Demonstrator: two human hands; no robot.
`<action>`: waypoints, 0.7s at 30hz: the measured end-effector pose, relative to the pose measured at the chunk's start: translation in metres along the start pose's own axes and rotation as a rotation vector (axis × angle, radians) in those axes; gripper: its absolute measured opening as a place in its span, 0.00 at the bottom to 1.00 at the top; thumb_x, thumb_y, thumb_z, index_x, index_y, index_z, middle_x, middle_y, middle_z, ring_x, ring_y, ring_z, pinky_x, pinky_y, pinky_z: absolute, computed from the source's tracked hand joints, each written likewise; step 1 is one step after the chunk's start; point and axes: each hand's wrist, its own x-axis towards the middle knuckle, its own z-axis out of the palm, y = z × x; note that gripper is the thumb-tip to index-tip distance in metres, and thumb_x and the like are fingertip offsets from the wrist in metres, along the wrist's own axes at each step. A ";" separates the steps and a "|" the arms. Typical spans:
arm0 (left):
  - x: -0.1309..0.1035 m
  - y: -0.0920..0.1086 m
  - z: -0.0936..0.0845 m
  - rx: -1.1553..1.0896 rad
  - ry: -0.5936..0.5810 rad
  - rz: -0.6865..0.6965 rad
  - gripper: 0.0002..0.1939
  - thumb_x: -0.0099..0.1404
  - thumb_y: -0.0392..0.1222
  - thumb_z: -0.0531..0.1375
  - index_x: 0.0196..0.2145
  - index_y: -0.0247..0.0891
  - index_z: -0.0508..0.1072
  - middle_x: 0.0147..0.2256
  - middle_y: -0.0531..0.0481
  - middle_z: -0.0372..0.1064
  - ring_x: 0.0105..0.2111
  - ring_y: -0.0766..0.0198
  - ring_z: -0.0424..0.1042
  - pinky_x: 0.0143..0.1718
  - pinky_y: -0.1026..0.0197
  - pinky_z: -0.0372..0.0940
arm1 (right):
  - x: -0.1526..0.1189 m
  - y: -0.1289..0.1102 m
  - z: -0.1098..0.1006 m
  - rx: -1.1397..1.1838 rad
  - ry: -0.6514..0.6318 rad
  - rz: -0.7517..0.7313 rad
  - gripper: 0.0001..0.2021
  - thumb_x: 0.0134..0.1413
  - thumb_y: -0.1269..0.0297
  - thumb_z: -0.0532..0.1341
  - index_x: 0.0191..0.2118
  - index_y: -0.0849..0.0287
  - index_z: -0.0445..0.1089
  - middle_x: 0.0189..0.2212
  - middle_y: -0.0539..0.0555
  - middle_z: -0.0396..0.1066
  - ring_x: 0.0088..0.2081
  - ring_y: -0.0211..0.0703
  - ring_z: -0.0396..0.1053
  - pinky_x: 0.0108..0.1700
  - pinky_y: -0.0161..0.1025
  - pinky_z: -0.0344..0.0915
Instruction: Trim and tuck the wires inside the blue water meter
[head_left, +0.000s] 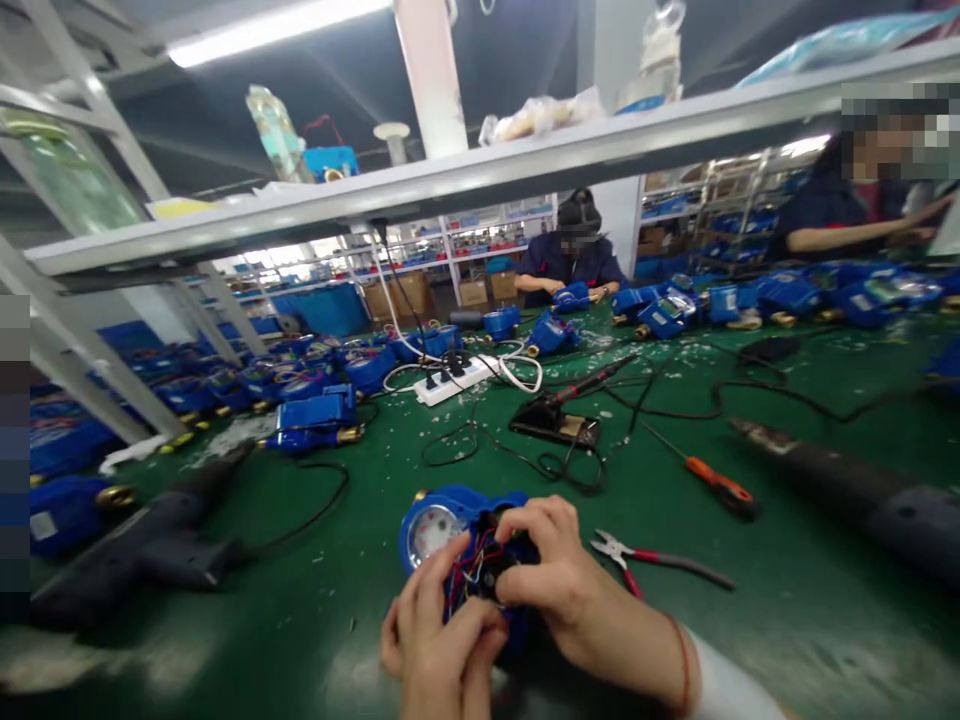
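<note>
My left hand (431,640) curls its fingers (439,585) in against the near-left side of the meter (450,525), gripping the body; the thumb crosses toward the middle. My right hand (562,585) comes over from the right, its fingers (536,520) bent and pressed down into the open cavity, where they look to be pinching the wires (469,570), though the exact pinch is hidden under the knuckles.

The meter sits on the green surface (787,600) near me, in the middle, touching both hands. It is a blue housing with a round white dial at its far-left end and a brass fitting just peeking out beyond it. The cover over the electronics side is off: red, blue and dark wires lie loose in the dark opening. I judge the work as partway: the inside is open and the wiring is being handled, with no cover yet on that side.

Just to the right lie pliers (645,560) with red handles, apart from my hand. Farther right is an orange screwdriver (709,480). Beyond the meter stands a soldering iron (559,415) on its holder, then a white power strip (457,380). To the left a dark heat gun (150,545) rests on the surface. Many blue meters crowd the far side, where other people are working.
</note>
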 end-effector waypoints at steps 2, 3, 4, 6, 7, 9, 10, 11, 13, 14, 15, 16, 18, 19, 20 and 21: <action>0.001 0.004 0.000 -0.019 -0.018 -0.017 0.16 0.65 0.34 0.52 0.24 0.45 0.74 0.55 0.47 0.68 0.55 0.48 0.61 0.48 0.39 0.56 | 0.000 -0.003 -0.002 0.007 -0.001 0.008 0.11 0.60 0.79 0.52 0.34 0.57 0.66 0.49 0.52 0.56 0.51 0.46 0.51 0.52 0.50 0.50; 0.000 0.004 -0.001 -0.016 -0.021 -0.027 0.15 0.64 0.34 0.53 0.25 0.45 0.75 0.56 0.48 0.67 0.55 0.47 0.61 0.49 0.39 0.56 | 0.000 -0.004 -0.002 0.007 -0.001 0.013 0.11 0.60 0.79 0.52 0.34 0.57 0.66 0.49 0.52 0.56 0.51 0.46 0.51 0.52 0.50 0.50; -0.001 0.004 -0.001 -0.008 -0.018 -0.035 0.14 0.65 0.35 0.54 0.25 0.46 0.75 0.57 0.48 0.67 0.56 0.47 0.61 0.49 0.38 0.55 | 0.000 -0.004 -0.003 0.004 -0.003 0.018 0.12 0.60 0.80 0.51 0.35 0.56 0.66 0.49 0.52 0.56 0.51 0.46 0.51 0.52 0.50 0.50; -0.004 0.001 -0.004 -0.008 -0.001 -0.035 0.13 0.65 0.36 0.54 0.28 0.48 0.77 0.58 0.48 0.66 0.57 0.47 0.60 0.50 0.38 0.55 | -0.001 -0.003 -0.002 -0.017 0.000 0.020 0.13 0.60 0.81 0.51 0.36 0.56 0.66 0.50 0.53 0.56 0.52 0.46 0.51 0.53 0.50 0.50; -0.006 -0.001 -0.005 -0.016 0.011 -0.031 0.13 0.66 0.37 0.54 0.30 0.49 0.77 0.58 0.47 0.65 0.57 0.47 0.60 0.50 0.38 0.55 | -0.001 -0.003 -0.002 -0.033 0.005 0.018 0.13 0.60 0.81 0.51 0.36 0.56 0.66 0.50 0.53 0.55 0.52 0.46 0.50 0.53 0.50 0.50; -0.011 -0.005 -0.007 -0.046 0.033 -0.016 0.14 0.67 0.37 0.54 0.35 0.51 0.78 0.60 0.46 0.62 0.59 0.47 0.58 0.51 0.38 0.56 | -0.002 -0.001 -0.001 -0.056 0.014 0.012 0.13 0.61 0.81 0.51 0.37 0.55 0.67 0.51 0.53 0.55 0.52 0.47 0.50 0.53 0.50 0.50; -0.013 -0.007 -0.007 -0.063 0.039 -0.010 0.14 0.67 0.37 0.54 0.37 0.51 0.78 0.60 0.45 0.61 0.59 0.47 0.58 0.51 0.39 0.57 | -0.003 -0.001 -0.001 -0.060 0.018 0.009 0.13 0.61 0.81 0.51 0.37 0.55 0.67 0.51 0.53 0.55 0.52 0.47 0.50 0.53 0.50 0.50; -0.015 -0.009 -0.008 -0.080 0.043 -0.009 0.14 0.68 0.36 0.54 0.39 0.52 0.78 0.61 0.46 0.59 0.59 0.47 0.57 0.51 0.39 0.57 | -0.003 -0.001 -0.001 -0.063 0.020 0.007 0.13 0.61 0.80 0.52 0.37 0.55 0.67 0.51 0.53 0.55 0.52 0.47 0.50 0.53 0.50 0.49; -0.018 -0.010 -0.008 -0.122 0.048 -0.014 0.14 0.68 0.34 0.55 0.41 0.52 0.77 0.62 0.47 0.57 0.60 0.48 0.56 0.53 0.41 0.56 | -0.004 -0.001 -0.002 -0.062 0.017 0.009 0.13 0.61 0.80 0.52 0.37 0.55 0.67 0.52 0.52 0.55 0.53 0.48 0.50 0.53 0.50 0.49; -0.019 -0.010 -0.009 -0.147 0.053 -0.020 0.15 0.68 0.33 0.55 0.43 0.52 0.76 0.62 0.48 0.56 0.61 0.50 0.56 0.54 0.43 0.55 | -0.005 -0.001 -0.002 -0.059 0.015 0.012 0.13 0.61 0.81 0.52 0.37 0.55 0.67 0.52 0.52 0.55 0.53 0.48 0.50 0.53 0.49 0.49; -0.020 -0.010 -0.009 -0.175 0.058 -0.027 0.15 0.68 0.33 0.55 0.44 0.51 0.75 0.62 0.49 0.55 0.61 0.51 0.55 0.55 0.45 0.55 | -0.005 -0.001 -0.002 -0.055 0.014 0.020 0.14 0.61 0.82 0.52 0.37 0.55 0.67 0.52 0.52 0.55 0.53 0.48 0.49 0.53 0.49 0.49; -0.020 -0.009 -0.008 -0.200 0.062 -0.035 0.16 0.68 0.32 0.55 0.45 0.51 0.75 0.63 0.49 0.55 0.61 0.53 0.55 0.56 0.46 0.54 | -0.006 -0.001 -0.003 -0.045 0.014 0.031 0.14 0.60 0.82 0.52 0.37 0.55 0.67 0.52 0.52 0.55 0.53 0.48 0.49 0.53 0.49 0.49; -0.021 -0.007 -0.008 -0.244 0.073 -0.053 0.17 0.67 0.31 0.55 0.46 0.51 0.73 0.63 0.50 0.54 0.62 0.54 0.55 0.58 0.48 0.53 | -0.006 -0.001 -0.002 -0.018 0.017 0.048 0.15 0.60 0.83 0.51 0.37 0.55 0.67 0.52 0.52 0.55 0.54 0.47 0.49 0.54 0.49 0.50; -0.021 -0.005 -0.008 -0.264 0.084 -0.066 0.17 0.67 0.30 0.55 0.47 0.50 0.72 0.63 0.50 0.54 0.62 0.54 0.55 0.58 0.49 0.53 | -0.006 -0.001 -0.002 -0.004 0.019 0.056 0.15 0.60 0.83 0.51 0.37 0.55 0.67 0.52 0.52 0.54 0.54 0.47 0.49 0.54 0.49 0.50; -0.021 -0.004 -0.007 -0.287 0.101 -0.080 0.17 0.66 0.30 0.56 0.47 0.49 0.72 0.63 0.50 0.53 0.61 0.54 0.56 0.59 0.48 0.53 | -0.006 0.000 -0.002 0.010 0.020 0.065 0.14 0.60 0.83 0.51 0.37 0.55 0.67 0.52 0.52 0.54 0.54 0.47 0.48 0.54 0.49 0.50; -0.021 -0.002 -0.006 -0.314 0.126 -0.096 0.17 0.66 0.30 0.56 0.47 0.49 0.71 0.63 0.49 0.53 0.61 0.53 0.56 0.59 0.48 0.53 | -0.006 0.000 -0.002 0.022 0.024 0.071 0.14 0.61 0.82 0.52 0.37 0.55 0.67 0.52 0.52 0.54 0.54 0.47 0.48 0.54 0.49 0.50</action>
